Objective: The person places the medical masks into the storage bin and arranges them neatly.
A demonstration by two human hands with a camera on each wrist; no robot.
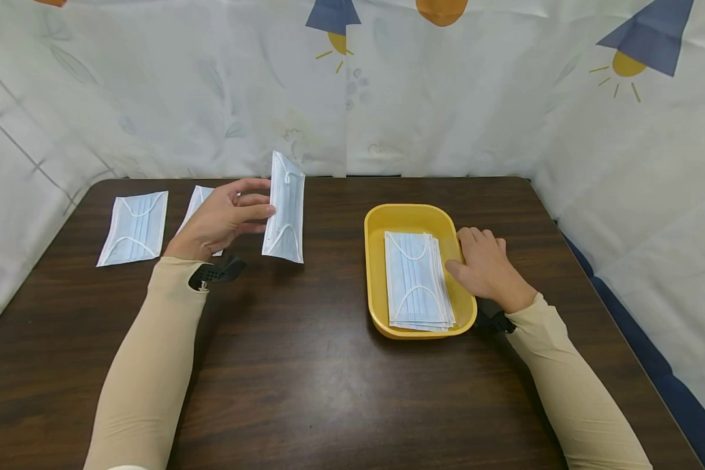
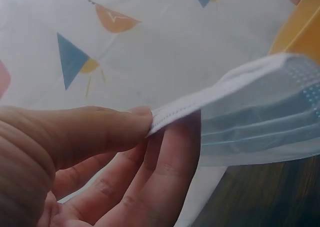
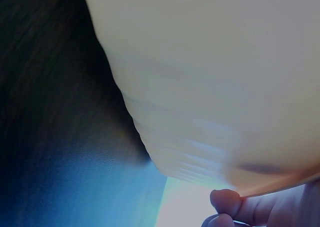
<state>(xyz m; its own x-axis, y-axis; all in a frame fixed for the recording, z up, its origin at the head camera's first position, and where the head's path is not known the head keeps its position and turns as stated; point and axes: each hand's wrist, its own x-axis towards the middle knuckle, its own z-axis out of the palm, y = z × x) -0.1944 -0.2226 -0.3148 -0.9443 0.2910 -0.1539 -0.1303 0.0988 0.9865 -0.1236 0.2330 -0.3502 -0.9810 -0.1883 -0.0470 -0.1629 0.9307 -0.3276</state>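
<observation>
The left hand [image 1: 226, 212] pinches a pale-blue pleated face mask [image 1: 286, 215] by its left long edge, above the dark wooden bench [image 1: 258, 391] near its far edge. The rounded yellow plastic tray [image 1: 376, 287] lies rightward, its stacked pale-blue masks [image 1: 414, 281] also lengthwise near-to-far; the nearer-placed right hand [image 1: 487, 267] grips its right rim.

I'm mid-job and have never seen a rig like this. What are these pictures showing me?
No machine here: just a person working bare-handed. The wide picture is taken from the head, the two close ones from the left and right wrists. The left hand pinches a face mask by its edge. The right hand rests on the rim of a yellow tray holding a stack of masks. On the brown table, to the left, lie a loose mask and a second mask, partly hidden behind the left hand.
</observation>
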